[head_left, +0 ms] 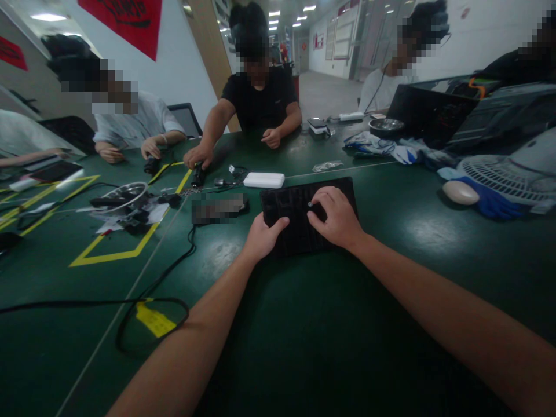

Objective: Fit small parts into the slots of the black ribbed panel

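Note:
A flat black rectangular tray (295, 229) with faint ribs or compartments lies in front of me on the green table. My left hand (264, 234) grips its left edge, thumb on top and the other fingers hidden beside or under it. Over the tray's upper right part is my right hand (335, 214), thumb and index finger closed in a pinch. At those fingertips shows a small shiny metallic piece (310, 204), too small to name. Just behind the tray sits a white power bank (264, 180), with a dark cable beside it.
A black device (219, 208) trails a cable with a yellow tag (155, 318) at left. Beyond stand a metal bowl (119, 197) and a co-worker's hand (200, 156) on a small black part. Gloves (386, 145), a white computer mouse (460, 193) and a fan (499, 176) lie right.

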The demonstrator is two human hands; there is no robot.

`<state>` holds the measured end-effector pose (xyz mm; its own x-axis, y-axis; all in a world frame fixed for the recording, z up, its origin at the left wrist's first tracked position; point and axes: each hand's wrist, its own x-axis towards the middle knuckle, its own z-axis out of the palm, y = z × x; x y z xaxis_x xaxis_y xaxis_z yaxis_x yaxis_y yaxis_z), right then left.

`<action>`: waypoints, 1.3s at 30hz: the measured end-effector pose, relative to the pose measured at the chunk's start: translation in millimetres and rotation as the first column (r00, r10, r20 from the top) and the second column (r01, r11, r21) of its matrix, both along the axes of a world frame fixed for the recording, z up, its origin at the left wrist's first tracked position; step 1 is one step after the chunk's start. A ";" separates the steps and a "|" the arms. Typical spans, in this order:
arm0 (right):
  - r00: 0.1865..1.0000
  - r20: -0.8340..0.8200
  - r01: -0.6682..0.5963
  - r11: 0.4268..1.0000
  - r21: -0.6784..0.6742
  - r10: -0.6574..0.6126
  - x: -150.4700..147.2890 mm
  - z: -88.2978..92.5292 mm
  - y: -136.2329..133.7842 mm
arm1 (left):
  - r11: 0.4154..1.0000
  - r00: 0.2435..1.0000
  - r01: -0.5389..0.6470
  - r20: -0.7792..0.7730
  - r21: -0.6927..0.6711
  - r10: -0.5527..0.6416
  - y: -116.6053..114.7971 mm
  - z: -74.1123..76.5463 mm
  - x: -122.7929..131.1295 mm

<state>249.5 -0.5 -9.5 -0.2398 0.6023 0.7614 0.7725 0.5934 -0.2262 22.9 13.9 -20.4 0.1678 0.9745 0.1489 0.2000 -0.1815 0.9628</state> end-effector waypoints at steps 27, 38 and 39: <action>1.000 0.014 0.009 1.000 0.002 -0.009 0.5 -1.0 -0.5 | 1.000 1.000 0.008 0.019 -0.004 -0.008 -0.2 1.0 0.5; 0.999 -0.031 -0.014 1.000 -0.023 0.014 1.0 -1.8 0.4 | 1.000 1.000 0.003 -0.007 0.003 -0.003 1.3 1.1 0.5; 1.000 -0.018 -0.011 1.000 -0.013 0.010 1.1 -1.6 0.4 | 1.000 1.000 0.003 -0.017 0.004 -0.003 1.8 0.9 0.4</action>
<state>250.6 -0.1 -11.0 -0.2325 0.6095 0.7579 0.7620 0.5984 -0.2475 23.3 15.7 -19.4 0.1728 0.9734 0.1503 0.2158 -0.1863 0.9585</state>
